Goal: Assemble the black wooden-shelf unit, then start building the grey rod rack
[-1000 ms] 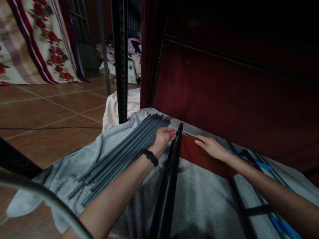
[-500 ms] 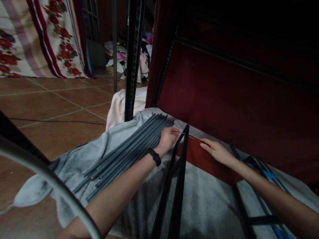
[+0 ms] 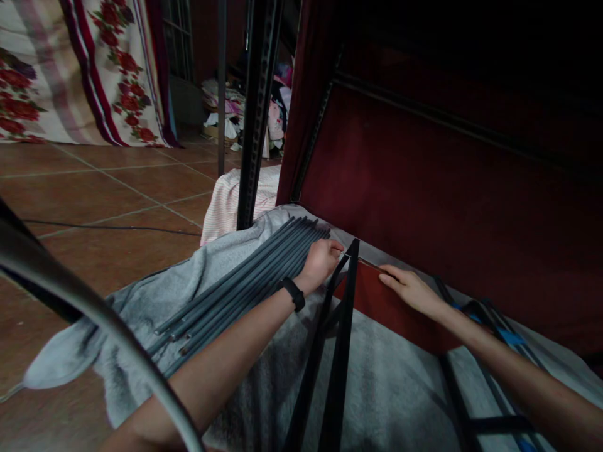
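My left hand (image 3: 323, 258), with a black band on its wrist, is closed in a pinch on a thin, pale metal piece (image 3: 346, 254). That piece reaches the upper end of a black metal frame (image 3: 347, 301), whose two long bars slant toward me. Beyond the frame, a flat reddish-brown board (image 3: 393, 307) lies against it over the grey blanket. My right hand (image 3: 411, 290) grips the board's upper edge, thumb on the near side and fingers along the top. The exact kind of metal piece is too small to make out.
A bundle of grey rods (image 3: 245, 282) lies on the grey blanket (image 3: 386, 389) at left. More black frames (image 3: 499, 424) rest at right. A black perforated post (image 3: 257, 125) stands behind, beside a dark red panel (image 3: 424, 188). A pale curved tube (image 3: 117, 351) crosses the near left.
The view has shifted slightly. Both hands keep their holds at almost the same places, the left on the thin metal piece and the right on the board.
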Tool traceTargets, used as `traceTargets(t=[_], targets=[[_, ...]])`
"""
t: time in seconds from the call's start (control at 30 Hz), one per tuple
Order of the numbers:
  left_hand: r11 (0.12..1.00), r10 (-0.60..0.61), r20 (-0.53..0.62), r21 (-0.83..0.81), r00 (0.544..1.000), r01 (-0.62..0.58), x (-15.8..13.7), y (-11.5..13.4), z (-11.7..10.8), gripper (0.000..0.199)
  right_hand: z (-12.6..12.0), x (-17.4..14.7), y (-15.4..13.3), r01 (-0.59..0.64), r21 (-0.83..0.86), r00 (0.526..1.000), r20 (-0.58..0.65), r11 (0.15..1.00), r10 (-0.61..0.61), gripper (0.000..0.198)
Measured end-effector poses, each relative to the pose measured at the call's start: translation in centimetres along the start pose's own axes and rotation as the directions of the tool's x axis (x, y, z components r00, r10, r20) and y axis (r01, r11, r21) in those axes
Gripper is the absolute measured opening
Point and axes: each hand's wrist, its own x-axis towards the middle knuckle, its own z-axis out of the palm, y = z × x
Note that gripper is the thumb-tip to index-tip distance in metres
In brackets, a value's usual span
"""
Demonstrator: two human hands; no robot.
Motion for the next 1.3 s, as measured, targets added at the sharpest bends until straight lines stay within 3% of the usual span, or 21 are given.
traceTargets(t=[0.3,0.57,0.7,1.07,1.3], targets=[[0.987,0.073,0.100,0.134,0.992,-0.086,0.0,0.6,-0.3,0.017,0.2,2.5,-1.8,0.136,0.024,0.991,-0.018,0.990,-0.135,0.036],[1.000,0.008,0.104,0.004,0.995,-0.008,-0.1,0.8,-0.2,0.014,1.1,4.7,-3.0,0.161,0.102,0.987,-0.021,0.982,-0.160,0.032],[0.998,0.058,0.137,0.012,0.989,-0.060,0.0,1.1,-0.2,0.016,1.3,4.6,-2.9,0.196,0.077,0.980,-0.033,0.978,-0.194,0.038],[0.927,0.214,0.134,0.284,0.968,-0.244,-0.7,1.9,-0.6,0.018,1.9,4.9,-2.3,0.176,0.145,0.982,-0.087,0.974,-0.165,0.034],[0.959,0.178,0.117,0.200,0.977,-0.199,-0.2,1.1,0.3,0.017,2.0,4.9,-2.1,0.154,0.233,0.986,-0.100,0.960,-0.134,0.025]])
